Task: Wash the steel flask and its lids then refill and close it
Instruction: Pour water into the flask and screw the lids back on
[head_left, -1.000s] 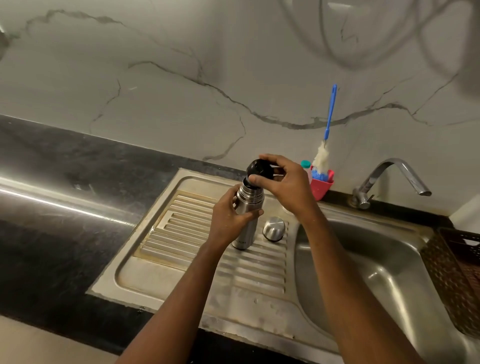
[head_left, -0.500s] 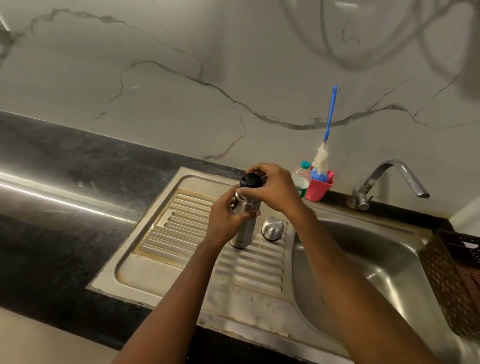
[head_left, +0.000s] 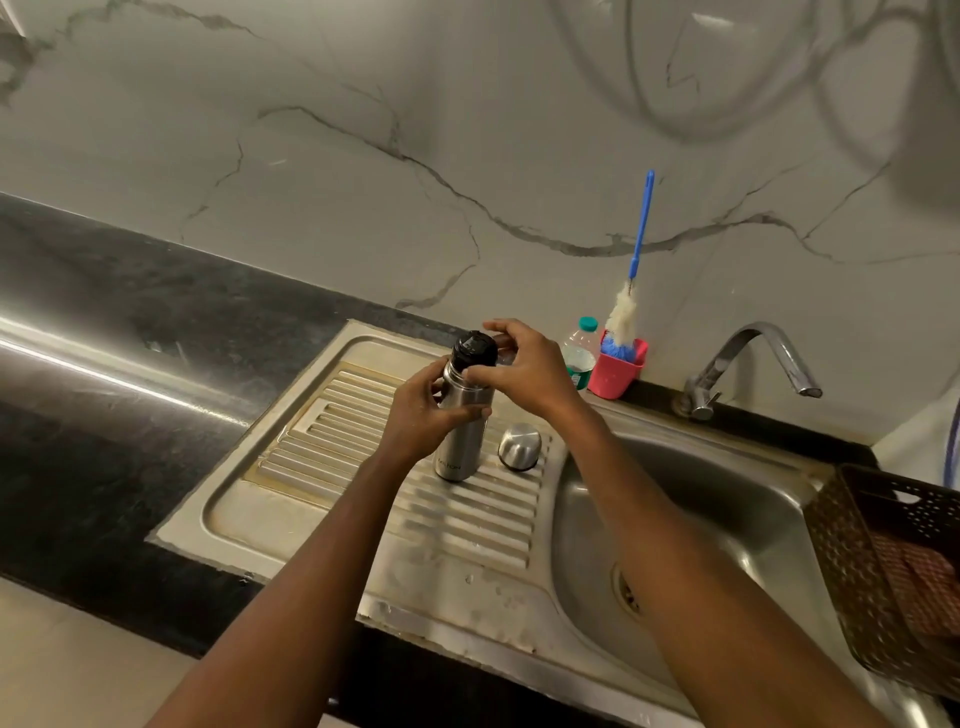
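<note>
The steel flask (head_left: 460, 447) stands upright on the ribbed drainboard (head_left: 363, 447) of the sink. My left hand (head_left: 421, 410) grips its upper body from the left. A black inner lid (head_left: 471, 349) sits on the flask's mouth, and my right hand (head_left: 519, 366) pinches it between thumb and fingers from the right. The steel outer cap (head_left: 519, 446) lies open side down on the drainboard just right of the flask.
A sink basin (head_left: 691, 499) with a drain lies to the right, with a tap (head_left: 748, 358) behind it. A pink cup (head_left: 618, 371) holding a blue-handled bottle brush (head_left: 636, 260) and a small plastic bottle (head_left: 579, 353) stand by the wall. A brown basket (head_left: 893, 561) sits far right.
My right hand brought the black lid down from above the flask onto its mouth and now grips it seated there. My left hand kept its hold on the flask.
</note>
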